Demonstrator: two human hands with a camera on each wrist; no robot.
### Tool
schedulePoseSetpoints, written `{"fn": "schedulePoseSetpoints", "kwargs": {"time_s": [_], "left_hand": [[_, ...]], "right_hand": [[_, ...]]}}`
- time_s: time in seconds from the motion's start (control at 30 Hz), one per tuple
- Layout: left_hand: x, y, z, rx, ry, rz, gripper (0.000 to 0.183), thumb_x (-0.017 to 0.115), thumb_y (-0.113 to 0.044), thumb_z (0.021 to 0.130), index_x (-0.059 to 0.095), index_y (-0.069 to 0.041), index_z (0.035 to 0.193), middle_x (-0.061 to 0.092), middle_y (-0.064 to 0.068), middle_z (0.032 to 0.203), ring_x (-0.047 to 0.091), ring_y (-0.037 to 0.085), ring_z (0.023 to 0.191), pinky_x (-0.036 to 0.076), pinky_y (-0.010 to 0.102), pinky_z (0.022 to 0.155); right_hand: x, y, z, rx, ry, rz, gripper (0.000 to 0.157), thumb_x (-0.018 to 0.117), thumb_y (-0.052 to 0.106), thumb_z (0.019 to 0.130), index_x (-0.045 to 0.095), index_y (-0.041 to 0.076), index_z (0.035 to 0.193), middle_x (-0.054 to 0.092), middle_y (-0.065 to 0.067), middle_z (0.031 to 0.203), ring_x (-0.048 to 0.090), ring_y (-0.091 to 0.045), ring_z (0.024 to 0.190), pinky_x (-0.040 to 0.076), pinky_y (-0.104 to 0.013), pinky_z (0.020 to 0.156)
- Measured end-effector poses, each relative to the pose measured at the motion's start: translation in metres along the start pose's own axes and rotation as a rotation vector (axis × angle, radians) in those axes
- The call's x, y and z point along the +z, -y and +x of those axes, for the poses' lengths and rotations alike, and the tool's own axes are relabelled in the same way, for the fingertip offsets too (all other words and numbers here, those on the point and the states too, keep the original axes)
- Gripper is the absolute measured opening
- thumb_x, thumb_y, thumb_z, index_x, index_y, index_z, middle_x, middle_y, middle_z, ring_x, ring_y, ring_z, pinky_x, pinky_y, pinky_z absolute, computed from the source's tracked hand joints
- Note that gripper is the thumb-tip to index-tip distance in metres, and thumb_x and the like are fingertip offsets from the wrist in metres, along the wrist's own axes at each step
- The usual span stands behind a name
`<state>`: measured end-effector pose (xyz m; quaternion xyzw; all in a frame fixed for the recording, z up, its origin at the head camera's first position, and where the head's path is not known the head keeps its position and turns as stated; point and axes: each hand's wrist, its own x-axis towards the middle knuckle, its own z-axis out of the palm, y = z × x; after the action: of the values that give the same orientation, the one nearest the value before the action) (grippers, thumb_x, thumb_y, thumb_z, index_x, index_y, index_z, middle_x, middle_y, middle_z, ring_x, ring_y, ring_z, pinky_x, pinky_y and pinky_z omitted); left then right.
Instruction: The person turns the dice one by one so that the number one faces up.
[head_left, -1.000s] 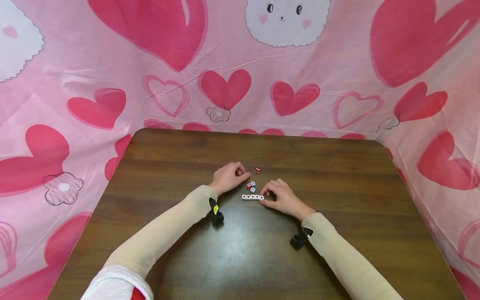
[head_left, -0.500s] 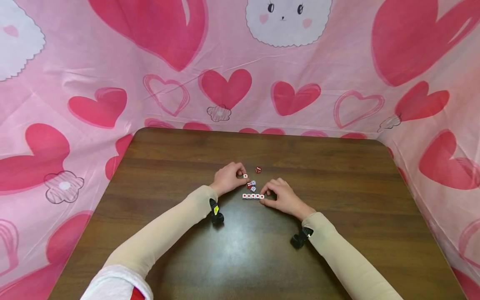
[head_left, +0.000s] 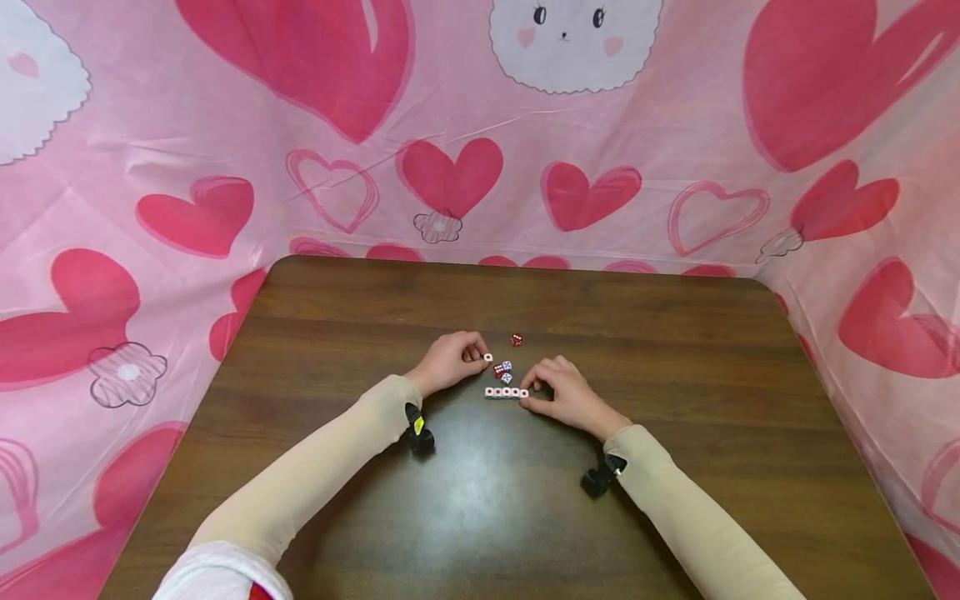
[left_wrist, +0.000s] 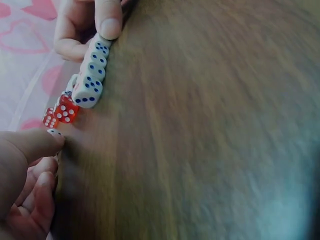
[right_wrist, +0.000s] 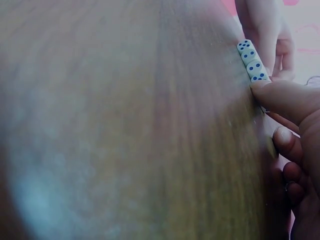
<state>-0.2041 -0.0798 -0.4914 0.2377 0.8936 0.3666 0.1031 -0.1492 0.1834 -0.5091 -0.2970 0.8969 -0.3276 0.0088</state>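
The left hand (head_left: 450, 363) is pinching one white die (head_left: 488, 357) beyond the dice row (head_left: 506, 392), while the right hand (head_left: 564, 397), pinching the row's right end, should be bracing it straight.

Both hands (head_left: 450, 361) (head_left: 567, 395) pinch, forearms (head_left: 315, 479) (head_left: 693, 504) angled inward.

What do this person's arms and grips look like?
Beige sleeves cover both forearms; each wrist carries a small black device, the left one marked yellow. Farther up the left arm is white cloth with red. Left grip and right grip are bare.
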Motion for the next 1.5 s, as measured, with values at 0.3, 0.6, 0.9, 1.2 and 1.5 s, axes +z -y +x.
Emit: {"fn": "schedulePoseSetpoints", "kwargs": {"time_s": [0.3, 0.6, 0.9, 1.2, 1.5], "left_hand": [[-0.003, -0.001, -0.013, 0.05, 0.04, 0.013, 0.007, 0.077, -0.011, 0.093, 0.071, -0.011, 0.096, 0.065, -0.005, 0.075, 0.056, 0.007, 0.069, 0.047, 0.027, 0.068], [-0.006, 0.0, -0.031, 0.089, 0.081, 0.032, 0.008, 0.077, -0.007, 0.091, 0.071, -0.011, 0.09, 0.065, -0.006, 0.075, 0.058, 0.004, 0.07, 0.049, 0.024, 0.069], [-0.004, -0.003, -0.042, 0.061, 0.142, 0.092, 0.009, 0.079, -0.016, 0.091, 0.072, -0.021, 0.093, 0.065, -0.015, 0.076, 0.058, 0.001, 0.071, 0.047, 0.027, 0.068], [0.001, -0.005, -0.047, 0.089, 0.093, 0.163, 0.01, 0.08, -0.024, 0.089, 0.072, -0.027, 0.094, 0.063, -0.022, 0.075, 0.054, 0.003, 0.077, 0.045, 0.029, 0.069], [0.006, -0.005, -0.052, 0.081, 0.036, 0.187, 0.011, 0.08, -0.028, 0.089, 0.072, -0.028, 0.096, 0.064, -0.023, 0.079, 0.055, 0.005, 0.083, 0.047, 0.03, 0.07]], "right_hand": [[0.001, 0.001, -0.001, -0.002, -0.002, -0.003, 0.019, 0.086, 0.023, 0.086, 0.07, 0.022, 0.095, 0.054, 0.009, 0.084, 0.042, -0.012, 0.086, 0.036, -0.037, 0.084], [0.002, 0.0, -0.001, -0.002, 0.0, -0.005, 0.019, 0.086, 0.023, 0.086, 0.069, 0.022, 0.095, 0.053, 0.01, 0.084, 0.041, -0.012, 0.086, 0.035, -0.038, 0.084], [0.003, -0.001, 0.0, -0.002, -0.01, -0.009, 0.019, 0.086, 0.023, 0.086, 0.069, 0.023, 0.094, 0.053, 0.011, 0.085, 0.041, -0.011, 0.086, 0.035, -0.038, 0.084], [0.004, -0.002, -0.001, -0.002, -0.015, -0.007, 0.019, 0.086, 0.022, 0.086, 0.069, 0.023, 0.095, 0.053, 0.012, 0.085, 0.041, -0.011, 0.085, 0.035, -0.037, 0.083], [0.006, -0.003, -0.001, -0.015, -0.029, -0.003, 0.02, 0.087, 0.022, 0.084, 0.069, 0.023, 0.094, 0.053, 0.012, 0.084, 0.041, -0.01, 0.084, 0.035, -0.036, 0.082]]}}
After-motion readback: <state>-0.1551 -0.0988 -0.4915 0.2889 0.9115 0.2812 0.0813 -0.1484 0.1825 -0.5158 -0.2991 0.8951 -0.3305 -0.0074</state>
